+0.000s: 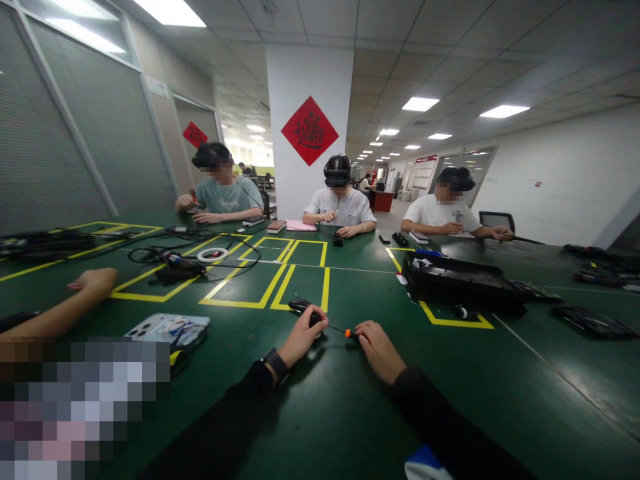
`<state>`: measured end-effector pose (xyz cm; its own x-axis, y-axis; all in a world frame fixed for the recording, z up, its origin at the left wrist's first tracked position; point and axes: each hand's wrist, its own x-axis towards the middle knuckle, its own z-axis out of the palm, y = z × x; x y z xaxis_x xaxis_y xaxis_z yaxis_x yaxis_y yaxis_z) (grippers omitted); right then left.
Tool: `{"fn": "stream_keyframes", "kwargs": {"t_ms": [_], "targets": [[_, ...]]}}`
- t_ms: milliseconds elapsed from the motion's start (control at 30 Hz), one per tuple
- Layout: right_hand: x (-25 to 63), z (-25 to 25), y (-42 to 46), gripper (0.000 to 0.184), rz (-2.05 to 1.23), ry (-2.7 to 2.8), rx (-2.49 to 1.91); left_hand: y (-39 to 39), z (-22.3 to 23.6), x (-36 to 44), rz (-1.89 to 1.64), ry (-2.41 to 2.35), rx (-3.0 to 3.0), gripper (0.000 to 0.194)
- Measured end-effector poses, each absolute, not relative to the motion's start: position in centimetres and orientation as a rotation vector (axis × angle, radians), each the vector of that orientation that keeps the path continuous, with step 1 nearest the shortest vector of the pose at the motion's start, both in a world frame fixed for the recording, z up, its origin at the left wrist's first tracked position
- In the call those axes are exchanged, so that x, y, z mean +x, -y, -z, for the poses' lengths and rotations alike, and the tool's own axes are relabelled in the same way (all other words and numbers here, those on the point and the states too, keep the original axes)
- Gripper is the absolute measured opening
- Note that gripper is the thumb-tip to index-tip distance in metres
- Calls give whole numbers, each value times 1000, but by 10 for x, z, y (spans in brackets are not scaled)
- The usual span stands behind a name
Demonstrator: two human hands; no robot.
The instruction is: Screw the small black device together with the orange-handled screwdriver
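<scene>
Near the middle of the green table [320,413], my left hand [299,340] grips a small black device [300,305], its fingers wrapped round the near end. What kind of device it is I cannot make out. My right hand [379,350] is closed on a screwdriver [349,333] with an orange and black handle. The thin shaft points left towards the device and reaches the fingertips of my left hand. Whether the tip sits in a screw is hidden by those fingers.
A black open housing [460,277] lies to the right, a black flat part [595,323] beyond it. On the left are a patterned case [170,328], a white ring [213,255], cables [135,250] and another person's hand [97,283]. Three people sit opposite.
</scene>
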<state>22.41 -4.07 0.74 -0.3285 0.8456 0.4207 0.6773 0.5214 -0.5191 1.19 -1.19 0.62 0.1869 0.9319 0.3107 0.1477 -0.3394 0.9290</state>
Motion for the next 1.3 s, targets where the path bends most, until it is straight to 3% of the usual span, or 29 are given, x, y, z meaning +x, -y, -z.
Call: {"fn": "stream_keyframes", "kwargs": {"t_ms": [933,1300], "targets": [[225,-13,47,16,-382,1999,-1302,15,-11,13,-1226,-1034,1630,14],[224,-16,48,14,-400,1948,-1327,15,-15,13,-1239,-970,1434,35]]}}
